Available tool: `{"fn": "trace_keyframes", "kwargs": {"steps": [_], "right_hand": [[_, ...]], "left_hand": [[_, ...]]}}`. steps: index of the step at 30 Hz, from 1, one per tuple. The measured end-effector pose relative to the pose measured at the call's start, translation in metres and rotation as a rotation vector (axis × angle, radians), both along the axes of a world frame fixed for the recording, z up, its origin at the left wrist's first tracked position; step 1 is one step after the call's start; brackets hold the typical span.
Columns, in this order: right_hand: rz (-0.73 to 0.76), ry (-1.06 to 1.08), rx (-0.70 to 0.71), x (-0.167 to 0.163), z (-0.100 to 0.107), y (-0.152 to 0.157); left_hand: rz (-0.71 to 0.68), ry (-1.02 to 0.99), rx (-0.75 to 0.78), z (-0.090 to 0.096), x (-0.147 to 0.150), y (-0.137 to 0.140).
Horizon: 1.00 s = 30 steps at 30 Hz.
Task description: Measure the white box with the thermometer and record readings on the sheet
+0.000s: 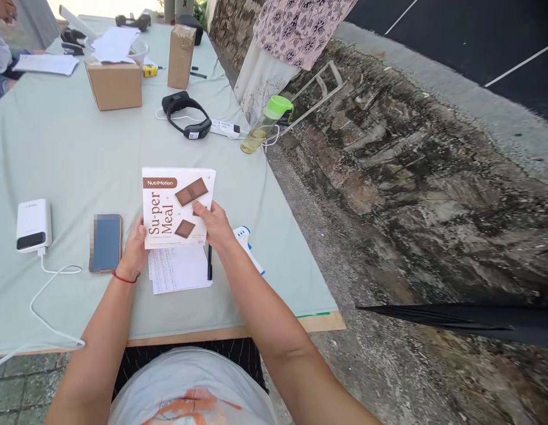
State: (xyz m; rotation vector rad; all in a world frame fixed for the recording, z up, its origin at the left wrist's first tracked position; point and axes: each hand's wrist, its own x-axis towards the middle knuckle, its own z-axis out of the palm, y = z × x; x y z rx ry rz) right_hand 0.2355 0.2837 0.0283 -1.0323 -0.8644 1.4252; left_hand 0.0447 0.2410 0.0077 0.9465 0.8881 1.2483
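Observation:
Between my two hands is a white box printed "NutriMotion Su-per Meal", with brown squares pictured on its front. My left hand grips its lower left side, the fingers mostly hidden behind it. On the right edge, my right hand is closed with the thumb across the printed front. Below the box lie written paper sheets, partly covered by it. A black pen rests along their right edge. Left of my left hand is a phone. A white and blue device is partly hidden by my right forearm.
At the left is a white power bank with a cable. Farther back are a black headset, a green-lidded bottle, a cardboard box and a tall carton. Another person sits at the far left. A stone wall runs along the right.

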Motion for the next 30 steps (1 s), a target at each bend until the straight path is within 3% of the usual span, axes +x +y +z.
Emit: {"fn": "trace_keyframes", "kwargs": {"steps": [5, 7, 9, 12, 14, 16, 18, 21, 23, 25, 27, 30], "right_hand": [[0.044, -0.155, 0.098, -0.003, -0.006, -0.007], [0.04, -0.319, 0.151, 0.018, -0.007, -0.016], [-0.065, -0.598, 0.137, 0.049, -0.011, -0.03], [-0.221, -1.127, -0.082, 0.097, -0.024, -0.055], [-0.164, -1.332, -0.261, 0.118, -0.035, -0.07], [-0.06, -1.373, -0.374, 0.127, -0.043, -0.08], [-0.077, -1.274, -0.376, 0.121, -0.046, -0.085], [-0.199, -0.849, -0.207, 0.088, -0.035, -0.089], [-0.108, -0.44, -0.11, 0.057, -0.021, -0.093], [0.029, -0.099, -0.114, 0.025, -0.009, -0.098], [0.094, 0.045, -0.154, -0.002, -0.003, -0.101], [0.113, 0.074, -0.216, -0.024, -0.005, -0.098]], "left_hand": [[0.164, 0.171, -0.007, -0.015, -0.007, 0.0], [0.191, 0.173, -0.018, -0.019, -0.009, 0.001], [0.215, 0.186, -0.004, -0.018, -0.008, 0.0], [0.267, 0.253, -0.021, -0.011, -0.003, -0.002], [0.291, 0.305, -0.044, -0.007, 0.002, -0.003], [0.305, 0.35, -0.048, -0.006, 0.004, -0.003], [0.31, 0.402, -0.025, -0.01, 0.003, -0.003], [0.303, 0.491, 0.047, -0.018, -0.002, -0.002], [0.3, 0.538, 0.085, -0.022, -0.006, -0.002], [0.305, 0.576, 0.093, -0.024, -0.009, -0.001], [0.312, 0.603, 0.081, -0.024, -0.01, -0.001], [0.298, 0.607, 0.085, -0.023, -0.01, -0.002]]}}
